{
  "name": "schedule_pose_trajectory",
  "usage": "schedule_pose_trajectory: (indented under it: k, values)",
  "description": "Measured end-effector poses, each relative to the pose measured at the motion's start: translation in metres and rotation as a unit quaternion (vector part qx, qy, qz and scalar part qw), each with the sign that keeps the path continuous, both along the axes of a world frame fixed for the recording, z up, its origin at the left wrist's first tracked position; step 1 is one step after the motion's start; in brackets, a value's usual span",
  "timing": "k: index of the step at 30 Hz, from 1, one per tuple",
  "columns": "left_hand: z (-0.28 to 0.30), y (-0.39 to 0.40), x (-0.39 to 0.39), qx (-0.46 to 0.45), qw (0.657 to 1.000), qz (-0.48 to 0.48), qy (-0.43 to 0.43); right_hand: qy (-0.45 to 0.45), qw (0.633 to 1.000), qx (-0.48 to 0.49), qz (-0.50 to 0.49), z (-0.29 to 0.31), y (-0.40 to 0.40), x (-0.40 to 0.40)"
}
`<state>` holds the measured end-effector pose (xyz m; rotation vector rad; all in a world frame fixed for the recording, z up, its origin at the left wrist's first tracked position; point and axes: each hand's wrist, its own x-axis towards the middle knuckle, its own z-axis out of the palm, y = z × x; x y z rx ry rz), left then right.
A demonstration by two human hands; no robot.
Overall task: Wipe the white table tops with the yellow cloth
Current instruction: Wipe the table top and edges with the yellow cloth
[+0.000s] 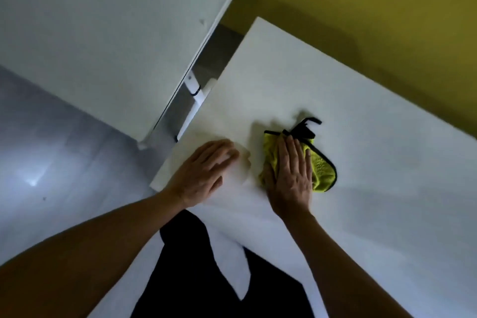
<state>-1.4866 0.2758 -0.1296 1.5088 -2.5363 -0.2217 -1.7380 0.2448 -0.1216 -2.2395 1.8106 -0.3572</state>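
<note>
A yellow cloth with black edging and a black loop lies bunched on the near white table top. My right hand presses flat on the cloth with straight fingers, covering its left part. My left hand rests flat on the same table top near its left corner, fingers straight, holding nothing. A second white table top stands to the left and further back, apart from the first.
A gap between the two tables shows white table legs and grey floor. A yellow wall runs behind the near table. My dark clothing shows at the table's near edge.
</note>
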Motion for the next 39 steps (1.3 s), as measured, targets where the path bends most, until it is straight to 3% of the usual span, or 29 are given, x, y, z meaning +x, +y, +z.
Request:
schedule_pose_trajectory:
  k: [3,6,10,13,16,21,24,27,34,37,39]
  values:
    - [-0.001,0.044,-0.030,0.011,0.960,0.275,0.043,-0.004,0.998,-0.009,0.058,-0.002,-0.011,-0.004]
    - [-0.007,0.076,-0.057,-0.002,0.905,0.416,0.082,0.001,0.992,-0.021,0.128,-0.010,-0.028,0.004]
    - [-0.013,0.101,-0.086,0.001,0.885,0.446,0.134,-0.025,0.962,-0.044,0.268,-0.014,-0.061,0.047]
    - [-0.024,0.108,-0.095,-0.015,0.880,0.448,0.159,-0.040,0.914,-0.059,0.400,-0.014,-0.083,0.089]
    - [-0.032,0.107,-0.092,-0.034,0.879,0.447,0.165,-0.019,0.861,-0.013,0.509,-0.012,-0.094,0.135]
    - [-0.033,0.110,-0.091,-0.036,0.874,0.456,0.162,0.052,0.766,0.051,0.638,-0.005,-0.052,0.214]
    - [-0.031,0.110,-0.090,-0.039,0.874,0.463,0.140,0.045,0.735,0.035,0.675,-0.004,-0.030,0.226]
    - [-0.032,0.109,-0.087,-0.046,0.876,0.456,0.148,0.047,0.741,0.036,0.669,-0.005,-0.050,0.218]
    - [-0.034,0.108,-0.086,-0.038,0.879,0.445,0.164,0.027,0.854,-0.027,0.520,-0.006,-0.166,0.175]
    - [-0.033,0.108,-0.085,-0.040,0.877,0.447,0.170,0.047,0.874,-0.042,0.483,-0.011,-0.156,0.175]
    - [-0.033,0.109,-0.085,-0.039,0.877,0.449,0.169,0.041,0.864,-0.046,0.500,-0.013,-0.125,0.182]
